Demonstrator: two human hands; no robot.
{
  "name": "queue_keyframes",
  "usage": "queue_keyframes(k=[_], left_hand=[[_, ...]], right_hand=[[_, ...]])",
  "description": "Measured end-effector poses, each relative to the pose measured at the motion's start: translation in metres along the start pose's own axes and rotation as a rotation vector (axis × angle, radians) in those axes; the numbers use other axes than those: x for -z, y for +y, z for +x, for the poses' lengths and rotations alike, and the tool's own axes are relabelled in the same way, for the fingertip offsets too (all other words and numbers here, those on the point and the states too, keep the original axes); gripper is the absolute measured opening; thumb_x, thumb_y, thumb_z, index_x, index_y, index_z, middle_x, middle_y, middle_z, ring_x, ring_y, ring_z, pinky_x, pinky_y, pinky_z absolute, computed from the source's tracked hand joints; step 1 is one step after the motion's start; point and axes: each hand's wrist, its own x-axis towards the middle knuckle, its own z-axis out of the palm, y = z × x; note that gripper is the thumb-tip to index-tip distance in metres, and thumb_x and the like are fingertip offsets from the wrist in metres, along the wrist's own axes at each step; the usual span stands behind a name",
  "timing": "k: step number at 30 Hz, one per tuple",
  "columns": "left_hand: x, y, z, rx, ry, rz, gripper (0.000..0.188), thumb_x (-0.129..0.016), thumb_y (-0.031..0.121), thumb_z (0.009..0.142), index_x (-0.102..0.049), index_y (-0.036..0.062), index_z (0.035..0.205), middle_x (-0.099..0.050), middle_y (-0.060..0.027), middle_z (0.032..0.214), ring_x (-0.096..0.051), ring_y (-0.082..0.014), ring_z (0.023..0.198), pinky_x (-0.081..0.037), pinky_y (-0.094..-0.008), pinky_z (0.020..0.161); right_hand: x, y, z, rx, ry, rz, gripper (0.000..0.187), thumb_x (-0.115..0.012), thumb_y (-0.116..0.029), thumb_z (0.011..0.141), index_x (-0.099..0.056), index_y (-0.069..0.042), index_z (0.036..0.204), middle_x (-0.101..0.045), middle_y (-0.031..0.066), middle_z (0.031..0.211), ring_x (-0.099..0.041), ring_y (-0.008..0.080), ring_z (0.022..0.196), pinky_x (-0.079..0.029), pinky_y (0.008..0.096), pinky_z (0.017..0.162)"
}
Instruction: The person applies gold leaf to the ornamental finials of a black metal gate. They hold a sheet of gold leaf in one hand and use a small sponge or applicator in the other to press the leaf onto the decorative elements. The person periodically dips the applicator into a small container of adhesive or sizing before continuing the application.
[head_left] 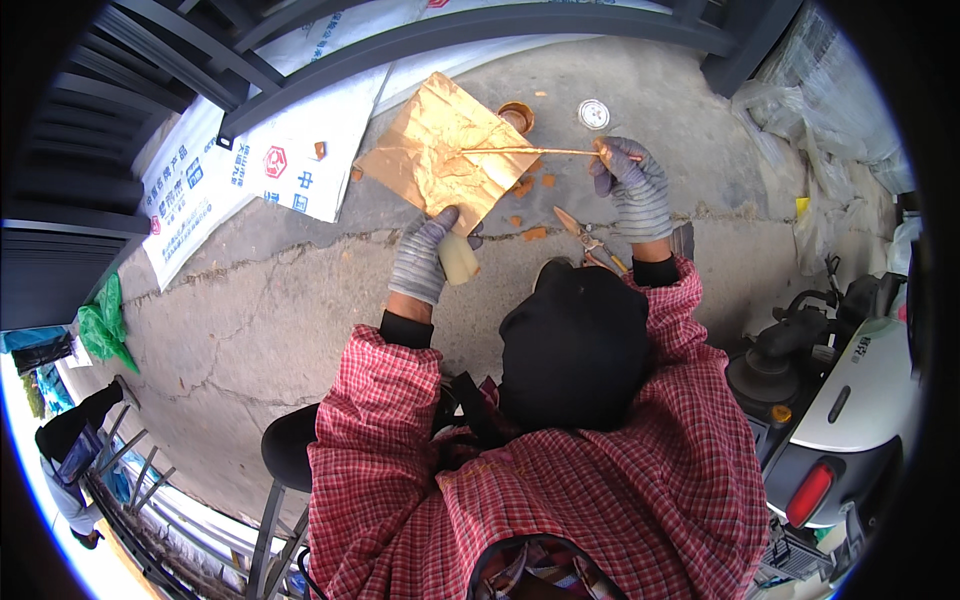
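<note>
My left hand (418, 262), in a striped grey glove, is closed on the lower corner of a square copper-gold sheet (430, 135) with a crinkled surface. A pale yellowish block (458, 260) shows beside its fingers; I cannot tell whether they grip it too. My right hand (632, 190), gloved alike, pinches a thin copper-coloured stick (570, 151). The stick's far end lies over the middle of the sheet. Just beyond the sheet stands a small round cup (517, 116), brownish inside. Pliers or snips (588, 240) lie on the ground below my right hand.
A white round lid (593, 114) and several orange-brown scraps (535, 233) lie on cracked concrete. Dark metal frames (480, 30) stand beyond white printed sheeting (300, 150). Plastic-wrapped goods (830, 90) and a white scooter (850, 390) are at right. Another person (75, 450) is far left.
</note>
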Motion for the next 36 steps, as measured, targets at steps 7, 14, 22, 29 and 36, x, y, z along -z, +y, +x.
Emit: queue_keyframes(k=[7,14,22,29,36], left_hand=[[-0.003,0.006,-0.006,0.04,0.068,0.031,0.034,-0.057,0.015,0.077,-0.046,-0.001,0.104,-0.057,-0.0118,0.087,-0.058,-0.0229,0.068,-0.05,-0.033,0.06],[-0.005,0.005,-0.006,0.007,0.096,0.047,0.032,-0.056,0.017,0.078,-0.047,0.0002,0.103,-0.057,-0.0111,0.085,-0.058,-0.0239,0.07,-0.051,-0.0351,0.06],[0.001,0.004,-0.011,-0.004,0.102,-0.039,0.03,-0.056,0.019,0.079,-0.048,0.0011,0.101,-0.057,-0.0113,0.088,-0.058,-0.0237,0.074,-0.049,-0.0355,0.066],[0.002,0.02,-0.021,-0.293,0.171,-0.271,0.031,-0.059,0.021,0.077,-0.049,0.0015,0.098,-0.057,-0.0112,0.085,-0.057,-0.0229,0.075,-0.05,-0.0343,0.069],[-0.026,0.025,-0.013,-0.293,0.086,-0.385,0.034,-0.059,0.019,0.077,-0.046,0.0,0.103,-0.054,-0.0139,0.095,-0.054,-0.0234,0.083,-0.047,-0.0357,0.075]], right_hand=[[-0.001,-0.006,0.002,0.05,-0.041,0.033,0.019,-0.058,-0.017,0.078,-0.058,0.0,0.086,-0.056,0.0042,0.064,-0.046,0.0073,0.049,-0.035,0.0192,0.045],[-0.008,-0.005,0.003,0.033,-0.045,0.057,0.019,-0.058,-0.016,0.078,-0.058,0.0,0.087,-0.057,0.0044,0.066,-0.047,0.0075,0.05,-0.036,0.0193,0.045],[0.006,0.005,0.007,-0.013,-0.024,0.252,0.018,-0.059,-0.016,0.076,-0.058,-0.001,0.086,-0.057,0.0043,0.066,-0.05,0.0084,0.053,-0.037,0.0194,0.046],[-0.004,0.028,0.008,-0.005,0.002,0.337,0.018,-0.055,-0.009,0.078,-0.057,0.0,0.093,-0.058,0.007,0.072,-0.053,0.0107,0.059,-0.042,0.0199,0.052],[-0.054,0.053,-0.008,-0.075,-0.231,0.082,0.021,-0.053,-0.011,0.08,-0.056,-0.001,0.099,-0.059,0.0057,0.079,-0.056,0.012,0.066,-0.046,0.0229,0.057]])
